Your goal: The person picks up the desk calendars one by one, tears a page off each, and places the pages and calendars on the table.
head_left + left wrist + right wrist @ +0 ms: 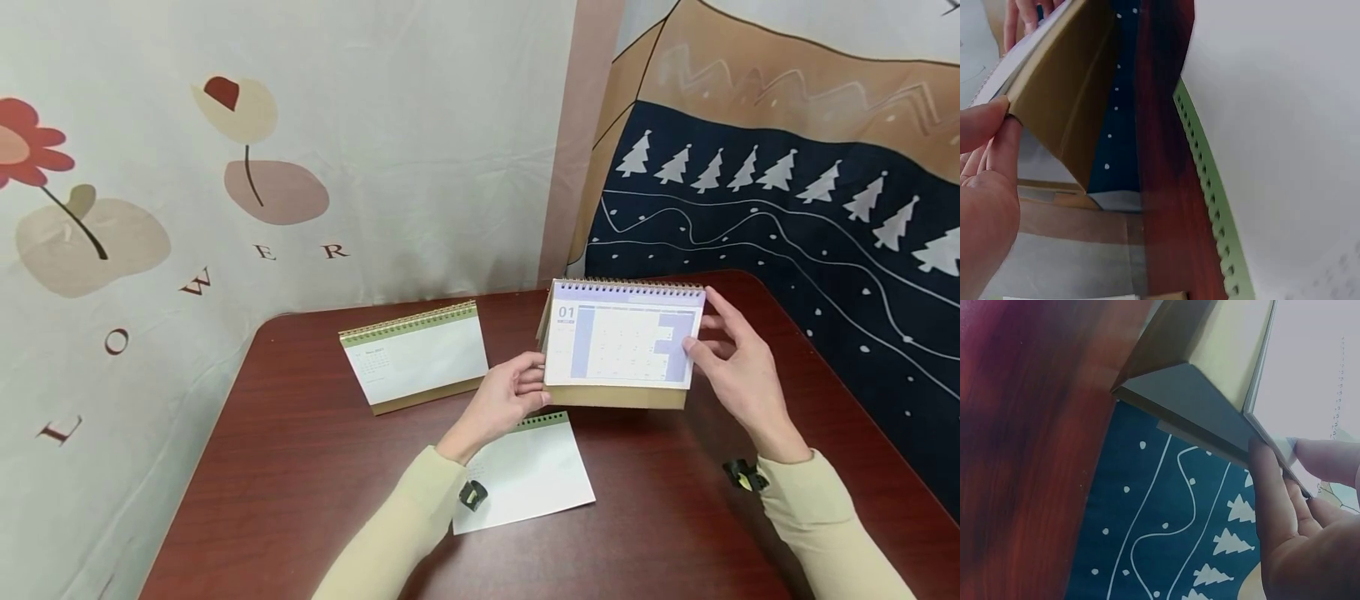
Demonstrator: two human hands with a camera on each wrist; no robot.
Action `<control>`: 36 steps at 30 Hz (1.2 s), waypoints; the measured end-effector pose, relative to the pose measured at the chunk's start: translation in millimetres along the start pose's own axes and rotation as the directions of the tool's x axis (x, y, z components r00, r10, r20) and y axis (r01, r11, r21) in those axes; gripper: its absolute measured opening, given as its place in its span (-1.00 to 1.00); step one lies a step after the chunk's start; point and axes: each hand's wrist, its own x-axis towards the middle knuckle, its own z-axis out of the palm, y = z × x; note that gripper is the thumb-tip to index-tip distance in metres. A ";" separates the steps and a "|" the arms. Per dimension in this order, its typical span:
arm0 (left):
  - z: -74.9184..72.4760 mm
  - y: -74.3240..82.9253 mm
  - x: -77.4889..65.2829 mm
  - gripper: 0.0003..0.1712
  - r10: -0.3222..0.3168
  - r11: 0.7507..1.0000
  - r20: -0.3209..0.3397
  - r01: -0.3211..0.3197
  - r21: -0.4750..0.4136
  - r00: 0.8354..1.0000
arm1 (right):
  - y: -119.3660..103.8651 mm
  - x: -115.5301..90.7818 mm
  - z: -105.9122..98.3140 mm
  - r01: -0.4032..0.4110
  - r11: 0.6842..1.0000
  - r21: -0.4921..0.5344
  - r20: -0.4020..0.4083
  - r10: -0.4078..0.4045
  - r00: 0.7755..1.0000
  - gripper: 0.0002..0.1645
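I pinch the purple desk calendar at both side edges, left hand and right hand, standing it on the table. The green calendar stands already; a loose green-edged page lies flat, unhandled.

purple calendar date digits too small, loose page partly under forearm
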 end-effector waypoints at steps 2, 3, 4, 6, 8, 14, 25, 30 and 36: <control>0.4 -0.4 -0.6 -0.53 -0.001 0.999 0.010 0.002 -0.043 1.000 | -1.4 1.7 0.4 0.008 1.000 -0.023 -0.002 -0.008 1.000 -0.15; 0.7 -0.4 -1.1 -0.54 -0.004 0.998 0.011 0.005 -0.062 1.000 | -2.2 2.6 0.8 0.012 0.999 -0.033 -0.002 -0.012 1.000 -0.15; 0.9 -0.4 -1.6 -0.53 -0.008 0.997 0.010 0.009 -0.078 1.000 | -3.1 3.3 1.3 0.013 0.999 -0.042 -0.001 -0.013 1.000 -0.15; 1.6 -0.2 -2.1 -0.51 -0.017 0.995 -0.001 0.017 -0.102 1.000 | -4.7 4.4 2.5 0.017 0.998 -0.060 -0.002 -0.017 1.000 -0.14; 2.4 0.4 -2.4 -0.45 -0.028 0.992 -0.016 0.026 -0.121 0.999 | -6.2 4.5 3.6 0.020 0.997 -0.069 -0.001 -0.020 1.000 -0.13; 4.5 2.5 -4.2 -0.33 -0.041 0.989 -0.048 0.034 -0.146 0.998 | -8.4 3.3 5.5 0.030 0.997 -0.070 -0.004 -0.031 1.000 -0.16; 6.5 1.8 -7.6 -0.42 0.008 0.999 -0.092 -0.011 -0.043 0.996 | -12.2 4.9 4.8 0.096 0.993 -0.071 -0.025 -0.098 0.995 -0.19; 6.7 2.2 -9.3 -0.46 0.050 0.999 -0.053 -0.050 0.002 0.997 | -12.5 6.1 4.9 0.106 0.992 -0.067 -0.028 -0.109 0.994 -0.18; 6.0 1.6 -10.7 -0.45 0.045 0.999 -0.060 -0.047 -0.026 0.997 | -13.8 7.0 6.8 0.134 0.989 -0.063 -0.040 -0.137 0.990 -0.20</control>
